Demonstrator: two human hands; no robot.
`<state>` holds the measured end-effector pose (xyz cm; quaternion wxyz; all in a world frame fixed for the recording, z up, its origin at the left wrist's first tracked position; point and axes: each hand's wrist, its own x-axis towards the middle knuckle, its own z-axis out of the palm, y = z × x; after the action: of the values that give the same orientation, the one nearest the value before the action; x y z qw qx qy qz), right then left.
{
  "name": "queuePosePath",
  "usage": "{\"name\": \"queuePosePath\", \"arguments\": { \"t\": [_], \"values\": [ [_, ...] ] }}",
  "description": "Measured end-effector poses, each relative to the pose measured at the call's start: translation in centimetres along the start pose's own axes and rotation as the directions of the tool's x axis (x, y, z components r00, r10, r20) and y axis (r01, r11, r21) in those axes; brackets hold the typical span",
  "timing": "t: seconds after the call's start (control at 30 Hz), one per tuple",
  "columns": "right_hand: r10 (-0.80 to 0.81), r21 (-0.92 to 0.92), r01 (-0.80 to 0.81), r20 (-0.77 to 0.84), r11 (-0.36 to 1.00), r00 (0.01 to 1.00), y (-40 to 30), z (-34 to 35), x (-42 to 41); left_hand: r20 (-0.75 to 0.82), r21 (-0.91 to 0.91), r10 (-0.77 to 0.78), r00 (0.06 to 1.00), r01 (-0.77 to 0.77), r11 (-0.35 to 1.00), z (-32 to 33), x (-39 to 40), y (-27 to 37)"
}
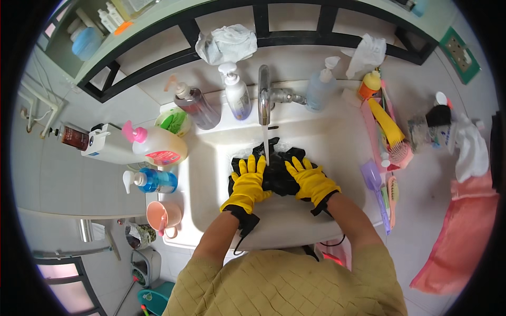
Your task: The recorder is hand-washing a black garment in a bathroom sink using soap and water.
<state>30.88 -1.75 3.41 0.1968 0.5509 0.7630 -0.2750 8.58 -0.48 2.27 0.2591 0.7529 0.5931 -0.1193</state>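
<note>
Both my hands wear yellow gloves with black cuffs, and thin cords hang from the wrists. A wet black cloth [280, 179] lies bunched in the white washbasin [205, 189]. My left hand [249, 183] rests flat on the cloth's left side, fingers spread and pointing away from me. On its right side lies my right hand [312, 177], palm down, fingers apart and angled to the left. Water runs from the chrome faucet [264, 94] onto the cloth between them. Some water shows around the cloth's far edge. The cloth's parts under my palms are hidden.
Pump bottles, including a white one [237, 94] and a blue one [158, 181], line the basin's back and left rim. A peach cup [164, 215] stands front left. Right are a pink holder [367, 122], a purple brush [373, 179] and a hanging pink towel [454, 237].
</note>
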Motion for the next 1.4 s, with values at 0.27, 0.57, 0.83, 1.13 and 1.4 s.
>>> {"name": "queuePosePath", "arguments": {
  "t": [0.27, 0.57, 0.83, 1.13, 1.4],
  "values": [
    [0.224, 0.032, -0.228, 0.111, 0.973, 0.968, -0.6, -2.1, 5.7, 0.013, 0.121, -0.056, 0.998, 0.054, 0.991, -0.1, 5.0, 1.0],
    [0.112, 0.113, -0.091, -0.201, 0.989, 0.973, 4.4, 4.3, 6.0, -0.163, 0.099, 0.019, 0.987, -0.002, 0.995, 1.1, 4.0, 1.3],
    [-0.1, 0.071, 0.19, -0.647, 0.979, 0.756, 6.5, -0.3, -5.8, -0.263, -0.212, 0.226, 0.938, -0.285, 0.935, -0.1, -3.3, 0.5],
    [-0.246, -0.085, 0.507, -0.934, 0.858, 0.259, -2.3, -10.6, -11.5, -0.164, -0.783, 0.287, 0.944, -0.302, 0.544, -1.1, -3.1, -2.1],
    [0.209, 0.453, 0.094, -0.574, 0.887, 0.792, 6.3, 1.5, -3.1, -0.083, -0.179, 0.343, 0.936, -0.353, 0.918, -0.6, -3.2, 1.9]
  ]
}}
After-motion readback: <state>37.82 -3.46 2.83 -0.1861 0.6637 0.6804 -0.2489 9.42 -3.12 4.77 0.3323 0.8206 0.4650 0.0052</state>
